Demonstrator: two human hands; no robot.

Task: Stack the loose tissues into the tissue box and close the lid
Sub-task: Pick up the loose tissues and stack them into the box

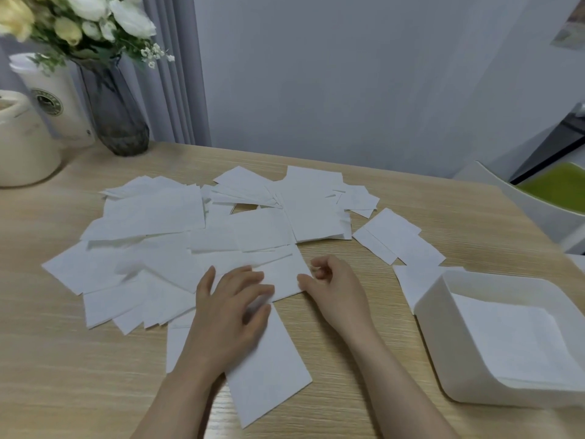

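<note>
Though lidless, tissue box (433,299) part-filled.

loose white folded paper tissues (177,236) scattered overlapping across the middle of the tabletop | open white rectangular plastic tissue box (437,299) at right; flat tissues stacked inside
</note>
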